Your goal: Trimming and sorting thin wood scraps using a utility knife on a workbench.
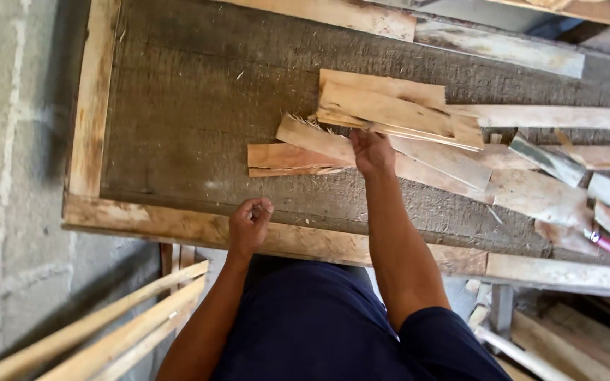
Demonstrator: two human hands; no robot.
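Right hand (372,152) is stretched forward onto the pile of wood offcuts (390,127), fingers curled over a thin split slat (407,132) near its left end; looks closed on it, though the fingertips are hidden under the hand. Left hand (250,224) hangs back near the workbench's front wooden rim (178,224), fingers pinched together in a loose fist; something small may be between the fingertips, cannot tell what.

The slat lies mid-bench on the rough dark board top (192,106), resting on wider offcuts, running right and slightly down from the right hand. Well apart from the left hand, which is closer to the body.

Handling, judged: the slat is thin, dry, light and stiff, with a splintery, frayed end beside the hand. Probably snaps if bent, and the splinters can catch skin. Best gripped on the smooth flat faces a little in from the frayed end, thumb on top.

Other bits: more pale boards (552,116) to the right, a pink marker-like object (607,245) at far right, long wood strips (100,328) leaning lower left.
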